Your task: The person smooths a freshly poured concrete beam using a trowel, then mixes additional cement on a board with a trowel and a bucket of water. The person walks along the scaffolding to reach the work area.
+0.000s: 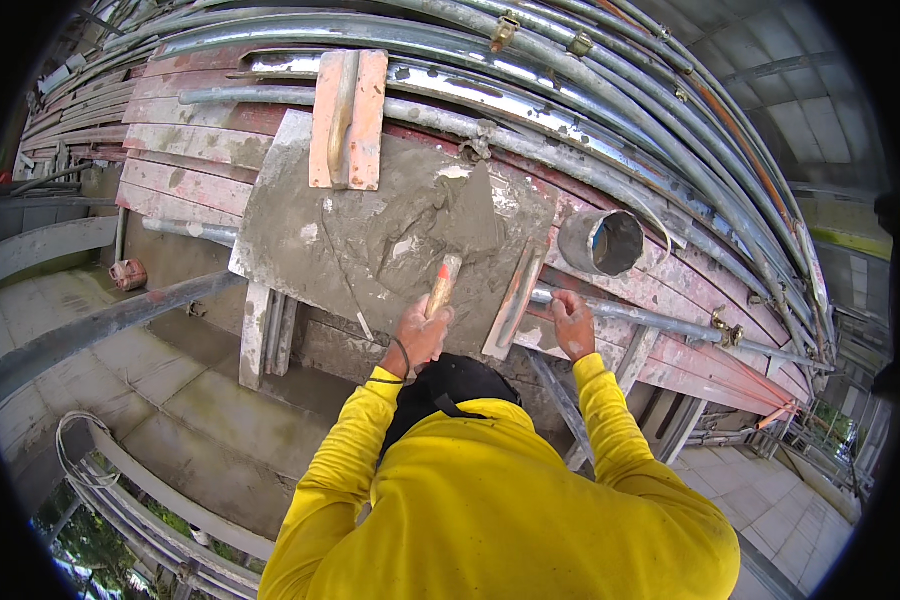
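My left hand [417, 338] is closed around the wooden handle of a trowel [472, 222]. The trowel's pointed blade, coated in grey mortar, rests in a heap of wet mortar [402, 232] on a mortar-smeared board [280, 235]. My right hand [573, 325] is closed beside a metal pipe, its fingers curled; whatever they hold, if anything, is hidden. Just left of that hand, a float [518, 300] stands tilted on its edge at the board's right side. Another float [370, 120], pinkish with a wooden handle, lies across the board's far edge, handle up.
A mortar-stained bucket [602, 243] stands right of the board on red planks [195, 180]. Long metal pipes [570, 75] with clamps lie beyond. A pipe [670, 322] runs past my right hand. A scaffold bar [110, 325] crosses at left above tiled flooring [230, 420].
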`<state>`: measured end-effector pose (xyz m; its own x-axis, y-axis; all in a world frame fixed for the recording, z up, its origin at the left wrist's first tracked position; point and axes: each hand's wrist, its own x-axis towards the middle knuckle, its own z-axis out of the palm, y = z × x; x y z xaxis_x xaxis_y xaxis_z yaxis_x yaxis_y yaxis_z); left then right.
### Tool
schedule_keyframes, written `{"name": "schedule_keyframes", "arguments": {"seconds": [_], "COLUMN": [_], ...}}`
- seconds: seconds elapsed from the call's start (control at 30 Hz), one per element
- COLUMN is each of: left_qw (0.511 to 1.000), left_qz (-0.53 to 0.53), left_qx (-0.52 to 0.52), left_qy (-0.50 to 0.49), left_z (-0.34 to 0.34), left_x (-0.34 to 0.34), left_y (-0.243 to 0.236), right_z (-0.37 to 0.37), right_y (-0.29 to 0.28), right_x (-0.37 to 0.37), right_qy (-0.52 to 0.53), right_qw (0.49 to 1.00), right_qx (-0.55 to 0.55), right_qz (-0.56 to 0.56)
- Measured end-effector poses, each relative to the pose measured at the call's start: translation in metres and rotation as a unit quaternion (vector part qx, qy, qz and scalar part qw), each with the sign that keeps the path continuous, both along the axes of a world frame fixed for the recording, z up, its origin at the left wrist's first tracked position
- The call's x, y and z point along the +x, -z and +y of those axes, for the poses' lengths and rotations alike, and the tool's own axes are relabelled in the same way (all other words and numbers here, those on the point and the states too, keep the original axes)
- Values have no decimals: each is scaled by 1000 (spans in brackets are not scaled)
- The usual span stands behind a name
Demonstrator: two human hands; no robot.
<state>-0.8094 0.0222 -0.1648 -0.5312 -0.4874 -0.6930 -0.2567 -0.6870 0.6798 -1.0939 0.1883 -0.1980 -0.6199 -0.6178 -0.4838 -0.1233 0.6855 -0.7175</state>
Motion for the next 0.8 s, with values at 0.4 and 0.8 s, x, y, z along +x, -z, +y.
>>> {"name": "schedule_keyframes", "arguments": {"seconds": [0.4,0.8], "left_qw": [699,720], "left_qz": [-431,-487], "left_qx": [-417,-412], "left_qy": [389,271], "left_z": [-55,-52], "left_x": [108,97], "left_y": [25,42], "right_z": [-24,-48], "right_y": [26,-25], "right_x": [-7,-57], "right_qy": [-31,41], "right_qw": [998,978], "right_qx": [-35,-55], "right_qz": [39,199]}}
